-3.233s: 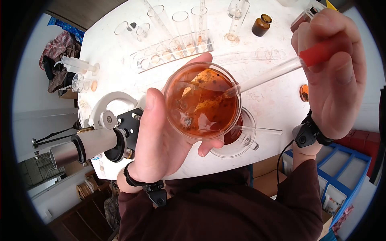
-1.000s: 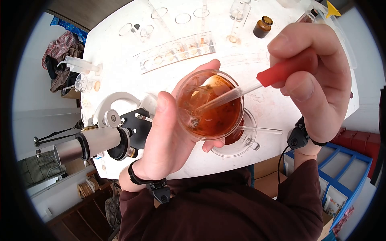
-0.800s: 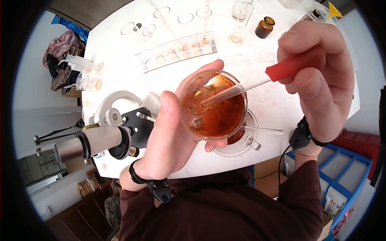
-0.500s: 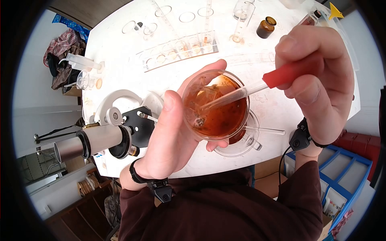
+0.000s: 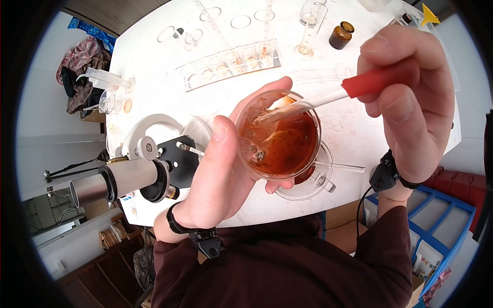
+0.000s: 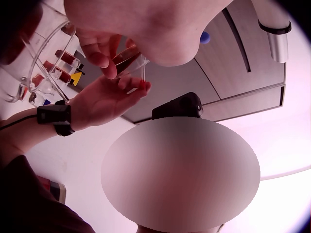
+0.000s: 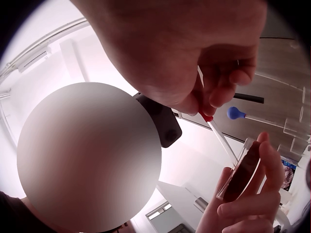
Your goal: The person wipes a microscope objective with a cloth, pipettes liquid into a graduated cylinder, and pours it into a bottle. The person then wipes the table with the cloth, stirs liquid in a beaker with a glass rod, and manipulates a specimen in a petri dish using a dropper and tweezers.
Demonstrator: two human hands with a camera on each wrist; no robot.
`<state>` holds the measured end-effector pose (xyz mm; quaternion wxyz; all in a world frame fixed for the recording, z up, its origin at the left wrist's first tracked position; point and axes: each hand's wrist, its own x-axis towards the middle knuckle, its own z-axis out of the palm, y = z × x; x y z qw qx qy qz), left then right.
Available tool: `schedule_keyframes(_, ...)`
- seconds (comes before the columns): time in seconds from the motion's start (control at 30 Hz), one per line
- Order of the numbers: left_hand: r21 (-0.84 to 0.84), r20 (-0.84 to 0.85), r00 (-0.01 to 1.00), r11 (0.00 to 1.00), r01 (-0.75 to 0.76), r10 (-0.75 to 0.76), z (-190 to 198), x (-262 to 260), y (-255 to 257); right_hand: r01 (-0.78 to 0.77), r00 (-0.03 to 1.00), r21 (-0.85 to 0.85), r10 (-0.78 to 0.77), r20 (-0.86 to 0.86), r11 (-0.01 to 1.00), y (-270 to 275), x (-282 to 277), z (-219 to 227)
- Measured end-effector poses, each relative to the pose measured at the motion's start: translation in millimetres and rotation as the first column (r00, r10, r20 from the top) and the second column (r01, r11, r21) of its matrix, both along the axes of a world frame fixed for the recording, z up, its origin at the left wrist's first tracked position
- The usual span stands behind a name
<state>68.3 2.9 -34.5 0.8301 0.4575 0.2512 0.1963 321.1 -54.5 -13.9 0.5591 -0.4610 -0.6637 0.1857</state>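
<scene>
My left hand holds up a round shallow glass dish, its thumb along the near left side and its fingers around and beneath. Orange-brown liquid with dark specks, thin yellowish film-like pieces and a greyish fuzzy clump fills it. My right hand pinches the red rubber bulb of a glass dropper between thumb and fingers. The dropper slants down to the left, its tip over the far left part of the dish. In the right wrist view the dish appears tilted, with the dropper tube reaching its rim.
Beneath the dish stands a glass vessel of dark red liquid with a glass rod. A microscope lies left. Behind are a test-tube rack, a graduated cylinder, an amber bottle and a yellow funnel.
Since the earliest frame, the dropper tip has gone from the dish's right side to its far left part. Both hands have shifted, the dish slightly rightward. Lately the tip moved a little farther back.
</scene>
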Motion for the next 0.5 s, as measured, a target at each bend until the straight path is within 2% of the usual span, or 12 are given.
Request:
schedule_keyframes(0.07,0.001,-0.069,0.997,0.999,-0.047,0.047,5,2,-3,-0.01,1.0,0.029,0.009,0.015,1.0,2,0,-4)
schedule_keyframes(0.13,0.01,-0.042,0.996,0.997,-0.081,0.081,3,4,-7,-0.019,0.999,0.057,0.017,0.03,0.998,4,3,-7)
schedule_keyframes(0.2,0.019,-0.013,0.993,0.993,-0.114,0.115,2,6,-8,-0.179,0.983,0.062,0.177,0.044,0.982,5,7,-9)
schedule_keyframes(0.33,0.03,-0.002,0.992,0.992,-0.123,0.123,2,5,-8,-0.237,0.971,-0.003,0.237,-0.022,0.972,1,5,-2)
schedule_keyframes(0.4,0.017,0.001,0.992,0.992,-0.125,0.125,3,6,-8,-0.131,0.991,-0.001,0.131,-0.038,0.991,-1,7,1)
schedule_keyframes(0.43,0.018,-0.004,0.992,0.992,-0.123,0.124,4,6,-9,-0.131,0.991,0.0,0.131,-0.037,0.991,-1,6,1)
schedule_keyframes(0.5,0.021,-0.008,0.993,0.992,-0.121,0.122,5,6,-9,0.007,1.0,0.038,-0.007,-0.011,0.999,1,0,-2)
